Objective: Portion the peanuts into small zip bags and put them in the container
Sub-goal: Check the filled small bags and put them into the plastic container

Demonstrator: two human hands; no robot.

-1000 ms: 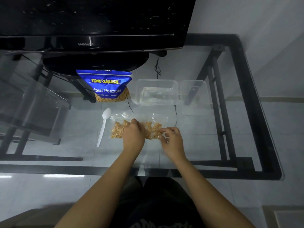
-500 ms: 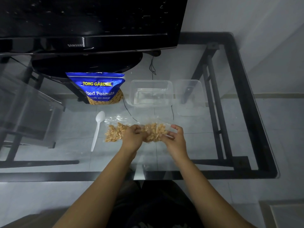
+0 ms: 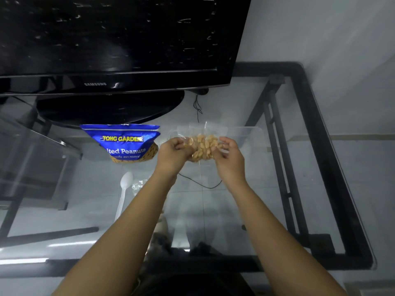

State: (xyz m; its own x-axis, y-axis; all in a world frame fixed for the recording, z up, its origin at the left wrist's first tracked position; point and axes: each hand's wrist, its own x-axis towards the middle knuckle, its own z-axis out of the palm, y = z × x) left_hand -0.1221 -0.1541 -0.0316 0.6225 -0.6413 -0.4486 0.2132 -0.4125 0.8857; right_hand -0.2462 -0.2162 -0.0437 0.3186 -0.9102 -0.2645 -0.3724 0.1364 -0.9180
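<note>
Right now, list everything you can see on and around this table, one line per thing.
peanut bag: one, blue with yellow lettering, standing at the back left of the table, in front of the television.
zip bags of peanuts: clear, tan nuts inside, held up between both hands; count unclear.
container: one, clear plastic, behind the held bags, mostly hidden.
spoon: one, white plastic, lying on the glass left of the arms.
empty zip bag: clear, beside the spoon, count unclear.
television: one, black, at the back.
cable: one, thin, black, under the wrists.
table: one, glass top, black frame.
left hand: grips the bags.
right hand: grips the bags.
</note>
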